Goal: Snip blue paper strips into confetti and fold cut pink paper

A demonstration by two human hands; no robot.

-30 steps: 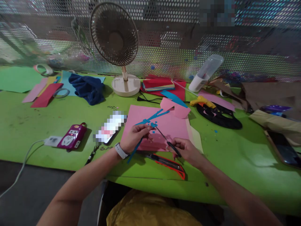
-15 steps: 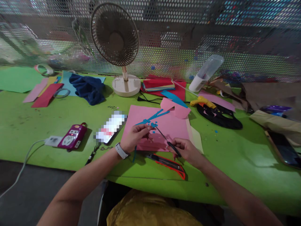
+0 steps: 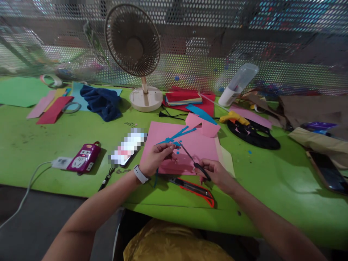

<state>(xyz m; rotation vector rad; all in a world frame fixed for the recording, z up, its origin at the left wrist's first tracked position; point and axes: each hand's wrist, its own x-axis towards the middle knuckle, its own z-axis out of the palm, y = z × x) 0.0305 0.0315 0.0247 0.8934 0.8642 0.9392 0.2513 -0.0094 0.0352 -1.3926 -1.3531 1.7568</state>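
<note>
Black-handled scissors [image 3: 201,170] are gripped in my right hand [image 3: 216,174], their blades angled up and left across pink paper [image 3: 190,145]. My left hand [image 3: 159,156], with a pale watch band at the wrist, pinches a narrow blue paper strip [image 3: 156,178] whose tail hangs below the palm. Small blue paper bits [image 3: 178,152] lie scattered on the pink sheet by the fingertips. Longer blue strips [image 3: 176,135] cross each other just beyond them. An orange-edged box cutter [image 3: 197,190] rests on the green table below both hands.
Left of the paper lie a phone [image 3: 129,146] and a purple power adapter [image 3: 84,157]. A fan [image 3: 146,98] stands behind, beside a blue cloth [image 3: 102,101] and stacked coloured paper [image 3: 183,98]. At right are a yellow glue gun [image 3: 235,117], a black flat piece [image 3: 261,136] and another phone [image 3: 328,170].
The scissors' tip has shifted slightly up and away from my left fingertips, and the handles slightly right. My left hand has stayed almost in place.
</note>
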